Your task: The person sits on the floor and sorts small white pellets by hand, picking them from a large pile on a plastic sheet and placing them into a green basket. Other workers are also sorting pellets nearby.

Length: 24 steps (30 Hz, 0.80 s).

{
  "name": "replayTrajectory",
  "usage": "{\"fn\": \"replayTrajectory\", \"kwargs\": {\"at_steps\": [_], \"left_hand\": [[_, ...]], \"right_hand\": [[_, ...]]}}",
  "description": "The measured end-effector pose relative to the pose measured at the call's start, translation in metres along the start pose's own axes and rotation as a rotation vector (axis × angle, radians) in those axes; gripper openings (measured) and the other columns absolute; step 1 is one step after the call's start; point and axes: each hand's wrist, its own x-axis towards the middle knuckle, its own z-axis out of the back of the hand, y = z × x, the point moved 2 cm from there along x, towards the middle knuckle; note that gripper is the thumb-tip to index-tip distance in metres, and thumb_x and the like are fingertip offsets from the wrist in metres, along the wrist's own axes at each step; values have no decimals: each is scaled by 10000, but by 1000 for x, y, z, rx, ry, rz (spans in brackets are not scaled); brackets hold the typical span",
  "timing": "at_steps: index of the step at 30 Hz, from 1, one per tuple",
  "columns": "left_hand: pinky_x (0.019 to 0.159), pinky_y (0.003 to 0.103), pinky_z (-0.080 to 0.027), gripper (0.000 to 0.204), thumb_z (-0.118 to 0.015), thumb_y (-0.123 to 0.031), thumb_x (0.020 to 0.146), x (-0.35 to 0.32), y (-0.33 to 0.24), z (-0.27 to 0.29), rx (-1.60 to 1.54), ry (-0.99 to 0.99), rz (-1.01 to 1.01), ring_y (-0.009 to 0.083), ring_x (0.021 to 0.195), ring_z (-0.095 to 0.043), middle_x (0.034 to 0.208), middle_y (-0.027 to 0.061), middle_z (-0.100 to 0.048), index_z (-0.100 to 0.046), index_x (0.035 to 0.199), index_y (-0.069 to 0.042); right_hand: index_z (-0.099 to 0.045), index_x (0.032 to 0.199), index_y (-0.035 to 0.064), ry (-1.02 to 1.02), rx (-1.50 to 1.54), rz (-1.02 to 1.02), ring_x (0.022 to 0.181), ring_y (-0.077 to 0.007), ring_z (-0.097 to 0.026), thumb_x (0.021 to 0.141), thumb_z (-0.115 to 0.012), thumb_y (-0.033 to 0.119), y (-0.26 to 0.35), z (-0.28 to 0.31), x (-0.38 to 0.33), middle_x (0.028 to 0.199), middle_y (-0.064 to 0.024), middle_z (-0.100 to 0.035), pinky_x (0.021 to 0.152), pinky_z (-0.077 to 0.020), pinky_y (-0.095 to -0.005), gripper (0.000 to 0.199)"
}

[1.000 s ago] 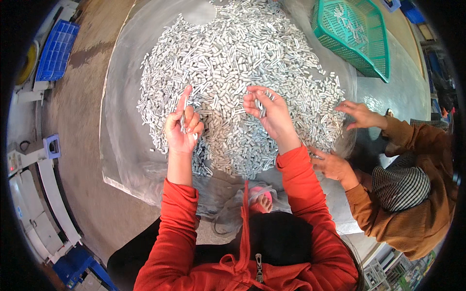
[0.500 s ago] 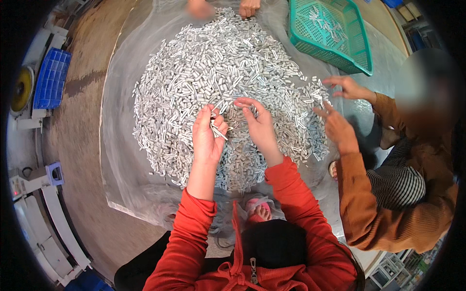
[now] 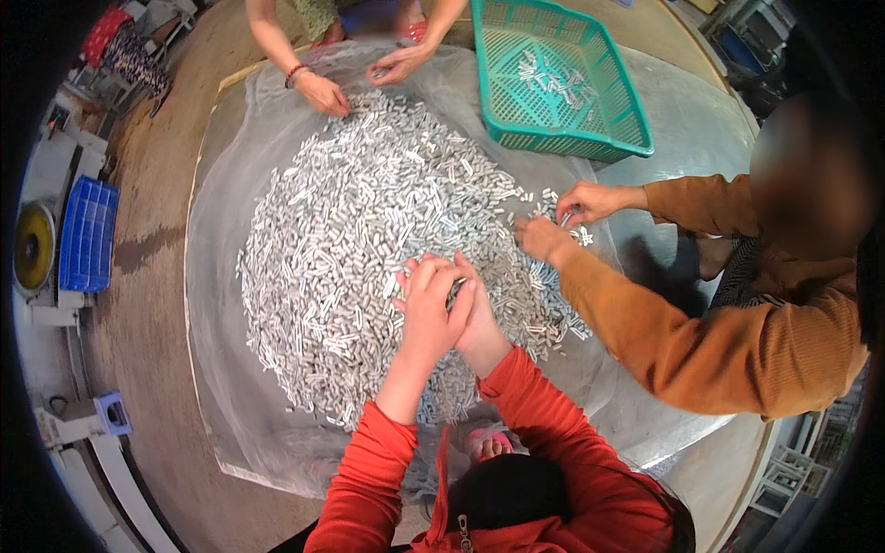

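Note:
A wide heap of small, silvery, short rod-like pieces (image 3: 341, 249) covers the middle of a translucent sheet. Over its near part, my left hand (image 3: 430, 311) and my right hand (image 3: 481, 323) are closed together, the left lying across the right. A few silvery pieces (image 3: 454, 291) show in the gap by the thumbs; the fingers hide the rest of what is between my palms. On the right, a co-worker's two hands (image 3: 546, 241) pick at pieces along the heap's edge. Another person's hands (image 3: 323, 95) are at the far edge.
A green mesh basket (image 3: 567, 147) with some pieces inside stands beyond the heap to the right. The translucent sheet (image 3: 217, 249) lies bunched around the heap. A blue crate (image 3: 88, 235) is at far left. The co-worker's brown sleeve (image 3: 673, 341) reaches in from the right.
My hands were apart, the left holding several pieces; now they are clasped together. The co-worker's hands at right have come together. More of the person across is in view.

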Motion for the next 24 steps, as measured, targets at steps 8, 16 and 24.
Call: {"fn": "replayTrajectory", "kwargs": {"at_steps": [8, 16, 24], "left_hand": [[1008, 480, -228, 267, -614, -136, 774, 8, -14, 35, 90, -127, -108, 232, 990, -522, 1024, 64, -574, -595, 1039, -104], [852, 366, -403, 134, -572, -42, 805, -71, 57, 104, 147, -156, 290, 281, 910, -549, 928, 105, -595, -612, 932, -28], [751, 335, -421, 113, -592, -55, 796, -101, 72, 88, 235, -44, 293, 263, 822, -565, 875, 90, -607, -629, 902, -47]], "right_hand": [[-562, 992, 64, -244, 324, 279, 958, -276, -562, 907, -422, 283, 62, -13, 31, 994, -125, -575, 862, -463, -438, 273], [-322, 1348, 70, -256, -799, 1194, 1208, -247, -368, 882, -480, 459, 226, -113, 74, 1359, -94, -368, 1022, -247, -420, 628], [-629, 987, 62, -236, -1908, 697, 715, -135, -560, 775, -651, 58, 68, 3, -16, 844, -57, -614, 623, -452, -276, 213]]}}
